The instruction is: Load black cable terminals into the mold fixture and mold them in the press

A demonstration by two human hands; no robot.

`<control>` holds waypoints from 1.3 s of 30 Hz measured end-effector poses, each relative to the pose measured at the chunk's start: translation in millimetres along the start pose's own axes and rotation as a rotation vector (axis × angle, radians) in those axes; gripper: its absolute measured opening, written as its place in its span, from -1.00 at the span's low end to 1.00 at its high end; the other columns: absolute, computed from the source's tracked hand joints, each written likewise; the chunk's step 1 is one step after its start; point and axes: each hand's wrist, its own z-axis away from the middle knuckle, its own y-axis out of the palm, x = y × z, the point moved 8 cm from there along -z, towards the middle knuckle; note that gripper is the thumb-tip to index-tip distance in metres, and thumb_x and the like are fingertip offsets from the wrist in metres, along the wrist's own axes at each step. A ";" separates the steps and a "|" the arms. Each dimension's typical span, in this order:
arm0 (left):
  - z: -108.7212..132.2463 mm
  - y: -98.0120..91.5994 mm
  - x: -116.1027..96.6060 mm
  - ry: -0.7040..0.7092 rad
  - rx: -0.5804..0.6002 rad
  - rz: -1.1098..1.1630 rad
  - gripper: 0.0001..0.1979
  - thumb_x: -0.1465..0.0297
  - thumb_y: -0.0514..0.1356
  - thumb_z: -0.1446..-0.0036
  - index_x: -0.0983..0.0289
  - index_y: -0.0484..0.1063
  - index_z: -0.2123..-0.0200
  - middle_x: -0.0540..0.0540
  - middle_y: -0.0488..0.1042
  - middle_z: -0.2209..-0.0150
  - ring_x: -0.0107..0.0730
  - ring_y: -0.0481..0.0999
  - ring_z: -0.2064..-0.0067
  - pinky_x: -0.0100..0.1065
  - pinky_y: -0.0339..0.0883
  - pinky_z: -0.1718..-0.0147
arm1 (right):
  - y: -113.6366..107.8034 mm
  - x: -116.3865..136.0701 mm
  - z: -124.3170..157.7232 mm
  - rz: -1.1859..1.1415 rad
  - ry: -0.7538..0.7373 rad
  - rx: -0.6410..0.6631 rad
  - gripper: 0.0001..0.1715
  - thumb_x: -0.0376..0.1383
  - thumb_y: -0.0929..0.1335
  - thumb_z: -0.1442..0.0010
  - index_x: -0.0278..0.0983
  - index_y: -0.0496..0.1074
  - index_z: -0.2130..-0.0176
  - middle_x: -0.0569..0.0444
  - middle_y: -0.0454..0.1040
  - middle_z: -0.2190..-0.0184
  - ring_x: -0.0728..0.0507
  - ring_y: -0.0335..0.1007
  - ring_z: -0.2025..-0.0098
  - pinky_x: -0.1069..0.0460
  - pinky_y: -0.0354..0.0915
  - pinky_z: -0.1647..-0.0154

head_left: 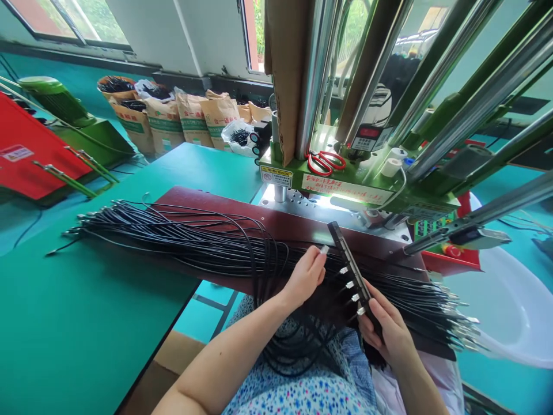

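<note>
A large bundle of thin black cables [194,245] lies across a dark red board [207,202], with metal terminals at the cable ends. My left hand [305,276] pinches one cable, its silver terminal [324,249] sticking out past my fingertips. My right hand [386,323] grips the end of a long black slotted strip [351,265]. Several terminals stick out of the strip's side, facing my left hand. More cables hang down over my lap, and further terminals fan out at the board's right end [464,328].
Behind the board stands a green press machine [345,187] with steel columns, and red-handled scissors [325,162] lie on its base. A green table [86,305] spreads to the left. Filled sacks [190,121] line the far wall, and a white basin [514,305] sits at right.
</note>
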 end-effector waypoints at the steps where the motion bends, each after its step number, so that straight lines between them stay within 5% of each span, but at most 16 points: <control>1: -0.3 2.3 2.4 -0.006 0.018 -0.029 -0.69 0.15 0.05 -0.10 0.25 0.13 0.50 -0.20 0.02 0.73 -0.67 -0.03 0.71 -0.55 -0.17 0.70 | 0.3 -0.2 -0.3 0.014 0.003 0.001 -0.25 -0.11 0.34 -0.11 -0.22 0.06 -0.21 0.27 0.15 0.74 0.14 -0.11 0.78 0.22 -0.15 0.78; 12: -4.3 -2.2 7.9 -0.033 -0.014 -0.162 -0.71 0.20 0.15 0.01 0.32 0.28 0.56 -0.15 0.06 0.69 -0.62 0.01 0.60 -0.49 -0.11 0.59 | 1.6 2.6 -0.4 0.138 0.006 0.017 -0.23 -0.07 0.32 -0.12 -0.24 0.04 -0.22 0.28 0.12 0.74 0.13 -0.13 0.78 0.21 -0.15 0.78; 21: -1.0 -16.5 0.3 0.019 -0.071 -0.279 -0.69 0.19 0.16 0.04 0.33 0.28 0.58 -0.11 0.13 0.64 -0.59 0.06 0.56 -0.48 -0.07 0.58 | 15.5 11.8 4.3 0.460 -0.088 -0.066 -0.23 -0.01 0.30 -0.12 -0.29 0.11 -0.20 0.27 0.10 0.75 0.09 -0.09 0.74 0.18 -0.17 0.75; 27: -4.2 -10.1 -3.7 -0.025 0.055 -0.182 -0.58 0.05 -0.11 -0.12 0.27 0.21 0.52 -0.13 0.04 0.68 -0.58 0.05 0.66 -0.47 -0.08 0.65 | 4.1 5.1 2.7 0.244 -0.016 -0.065 -0.19 -0.02 0.36 -0.04 -0.26 0.12 -0.19 0.27 0.10 0.73 0.11 -0.15 0.75 0.19 -0.23 0.76; 31: -5.7 -3.6 -4.7 0.002 0.180 -0.323 -0.58 0.08 -0.09 -0.13 0.26 0.16 0.59 -0.07 0.15 0.63 -0.55 0.14 0.59 -0.47 -0.03 0.61 | 2.2 4.1 2.4 0.201 -0.007 -0.030 -0.24 -0.04 0.34 -0.07 -0.24 0.13 -0.18 0.26 0.12 0.74 0.13 -0.18 0.75 0.19 -0.26 0.75; 39: -4.3 -4.2 -6.3 -0.038 0.233 -0.358 -0.58 0.09 -0.11 -0.13 0.25 0.10 0.62 -0.10 0.09 0.69 -0.56 0.07 0.62 -0.46 -0.07 0.63 | -1.4 0.0 -2.0 0.194 0.054 0.056 -0.21 -0.05 0.33 -0.10 -0.26 0.06 -0.22 0.29 0.06 0.73 0.13 -0.18 0.75 0.20 -0.22 0.77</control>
